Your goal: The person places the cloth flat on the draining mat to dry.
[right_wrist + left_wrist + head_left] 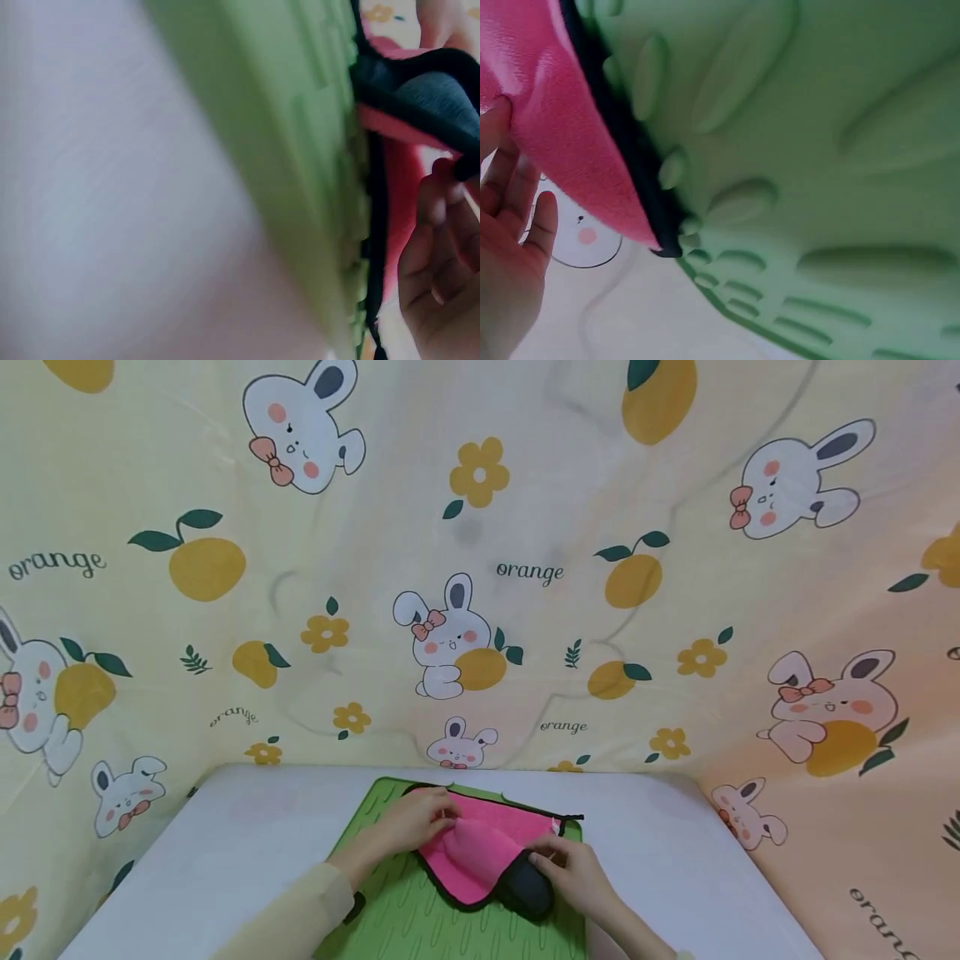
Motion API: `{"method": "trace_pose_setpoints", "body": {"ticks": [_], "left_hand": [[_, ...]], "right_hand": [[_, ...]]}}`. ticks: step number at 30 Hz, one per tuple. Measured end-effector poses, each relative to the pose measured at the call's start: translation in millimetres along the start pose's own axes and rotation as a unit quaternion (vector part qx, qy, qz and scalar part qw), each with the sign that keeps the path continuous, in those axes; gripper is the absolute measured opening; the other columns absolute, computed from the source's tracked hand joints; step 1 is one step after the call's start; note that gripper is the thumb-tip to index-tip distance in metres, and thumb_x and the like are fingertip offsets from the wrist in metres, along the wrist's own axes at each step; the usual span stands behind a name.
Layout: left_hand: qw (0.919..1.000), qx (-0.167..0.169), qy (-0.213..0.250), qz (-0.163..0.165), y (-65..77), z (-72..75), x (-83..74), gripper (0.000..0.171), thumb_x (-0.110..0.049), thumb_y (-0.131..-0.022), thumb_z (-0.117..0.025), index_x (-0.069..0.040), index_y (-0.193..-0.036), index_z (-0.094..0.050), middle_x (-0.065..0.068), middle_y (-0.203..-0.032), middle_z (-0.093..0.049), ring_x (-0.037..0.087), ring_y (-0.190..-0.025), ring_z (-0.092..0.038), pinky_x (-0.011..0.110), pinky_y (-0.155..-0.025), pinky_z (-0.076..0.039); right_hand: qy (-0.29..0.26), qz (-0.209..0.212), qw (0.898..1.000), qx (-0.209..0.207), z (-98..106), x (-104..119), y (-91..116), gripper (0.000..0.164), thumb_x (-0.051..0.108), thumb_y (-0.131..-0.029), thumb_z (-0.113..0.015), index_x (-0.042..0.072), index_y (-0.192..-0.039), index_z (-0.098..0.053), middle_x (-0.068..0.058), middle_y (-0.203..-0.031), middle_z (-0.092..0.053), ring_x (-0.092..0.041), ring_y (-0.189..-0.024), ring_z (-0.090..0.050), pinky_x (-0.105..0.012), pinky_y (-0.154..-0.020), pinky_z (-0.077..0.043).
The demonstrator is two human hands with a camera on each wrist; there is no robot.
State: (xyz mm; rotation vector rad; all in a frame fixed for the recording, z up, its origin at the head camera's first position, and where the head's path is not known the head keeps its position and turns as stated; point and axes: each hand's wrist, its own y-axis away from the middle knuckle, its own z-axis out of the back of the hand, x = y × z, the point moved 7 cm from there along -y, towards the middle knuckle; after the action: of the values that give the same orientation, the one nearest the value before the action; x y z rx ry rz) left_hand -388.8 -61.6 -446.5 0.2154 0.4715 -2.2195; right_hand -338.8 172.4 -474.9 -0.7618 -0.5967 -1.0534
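A pink plush cloth [480, 852] with black edging lies over a green ridged board [405, 910]; its lower right part shows a dark grey face [525, 889]. My left hand [416, 818] pinches the cloth near its upper left side, thumb pressed into the pink pile in the left wrist view. At the right, my right hand [573, 872] pinches the black-bound edge where pink meets grey. Seen from the right wrist, that edge stands raised and curled over the board, with the thumb and fingers [431, 202] at it.
The board stands on a white table [225, 835]. Behind and beside the table hangs a cream curtain [547, 510] printed with rabbits and oranges. A thin black cord end [573, 817] sticks out at the cloth's upper right corner.
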Motion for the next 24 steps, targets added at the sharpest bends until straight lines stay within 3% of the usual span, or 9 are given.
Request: {"method": "trace_pose_setpoints", "body": {"ticks": [6, 10, 18, 24], "left_hand": [[0.9998, 0.011, -0.002, 0.015, 1.5, -11.8, 7.6, 0.012, -0.023, -0.090, -0.065, -0.025, -0.102, -0.067, -0.013, -0.094, -0.061, 0.000, -0.081, -0.054, 0.021, -0.072, -0.049], [0.9997, -0.007, -0.017, 0.016, 7.1, -10.1, 4.6, 0.015, -0.024, -0.090, -0.065, -0.025, -0.105, -0.066, -0.012, -0.098, -0.060, 0.001, -0.086, -0.055, 0.023, -0.076, -0.050], [0.9986, -0.044, -0.021, -0.019, 25.8, 7.1, -15.2, 0.017, -0.019, -0.088, -0.068, -0.022, -0.104, -0.065, -0.012, -0.099, -0.059, 0.003, -0.091, -0.056, 0.023, -0.080, -0.050], [0.9975, -0.026, 0.017, -0.063, 43.0, 8.8, -31.7, 0.018, -0.019, -0.088, -0.068, -0.020, -0.105, -0.064, -0.011, -0.097, -0.061, 0.002, -0.086, -0.058, 0.018, -0.075, -0.050]], "right_hand": [[0.039, -0.002, 0.999, 0.037, -6, -14, -1, 0.011, 0.024, -0.089, -0.067, 0.021, -0.098, -0.072, 0.008, -0.091, -0.069, -0.002, -0.072, -0.058, -0.022, -0.062, -0.048], [0.039, -0.007, 0.998, 0.042, -6, -17, 0, 0.011, 0.025, -0.089, -0.067, 0.022, -0.098, -0.071, 0.009, -0.091, -0.069, -0.002, -0.073, -0.059, -0.022, -0.063, -0.048], [0.030, -0.024, 0.999, 0.037, 2, -10, 6, 0.013, 0.032, -0.090, -0.064, 0.027, -0.101, -0.070, 0.011, -0.093, -0.068, -0.004, -0.074, -0.059, -0.023, -0.063, -0.048], [0.009, -0.048, 0.998, 0.039, 9, -10, 15, 0.022, 0.034, -0.091, -0.063, 0.022, -0.109, -0.067, 0.005, -0.094, -0.067, -0.007, -0.073, -0.060, -0.024, -0.062, -0.049]]}}
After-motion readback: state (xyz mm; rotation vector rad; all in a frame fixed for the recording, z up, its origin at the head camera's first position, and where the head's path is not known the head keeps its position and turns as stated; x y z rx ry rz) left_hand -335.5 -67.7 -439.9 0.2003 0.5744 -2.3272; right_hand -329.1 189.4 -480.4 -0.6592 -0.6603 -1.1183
